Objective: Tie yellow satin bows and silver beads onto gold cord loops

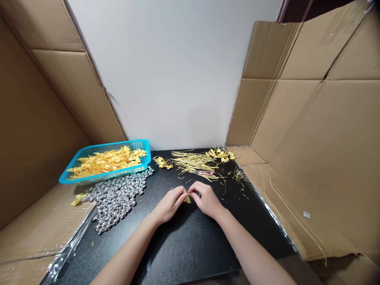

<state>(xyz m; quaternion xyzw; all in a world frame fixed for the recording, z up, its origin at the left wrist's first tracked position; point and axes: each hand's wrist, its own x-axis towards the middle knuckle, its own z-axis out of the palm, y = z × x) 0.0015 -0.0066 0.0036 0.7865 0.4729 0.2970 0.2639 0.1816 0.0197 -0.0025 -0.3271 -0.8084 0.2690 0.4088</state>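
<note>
Over the middle of the dark tabletop, my left hand (171, 202) and my right hand (207, 198) meet fingertip to fingertip. Between them is a small yellow ribbon piece (187, 200), its lower ends hanging below the fingers. My left thumb and forefinger pinch it. The right thumb and forefinger are also closed at its top; whether they hold the ribbon itself or a fine cord there is too small to see. Just beyond the hands lie many gold cords (190, 161) with pink-handled thread snips (204, 172) on top.
A blue basket (67, 174) of yellow ribbon pieces stands at the left, behind a spread of silver beads (115, 202). Small ribbon bows lie in a left group (162, 162) and a right group (221, 154). Cord scraps (238, 174) lie near the right edge. Cardboard walls (326, 130) flank the table (184, 253).
</note>
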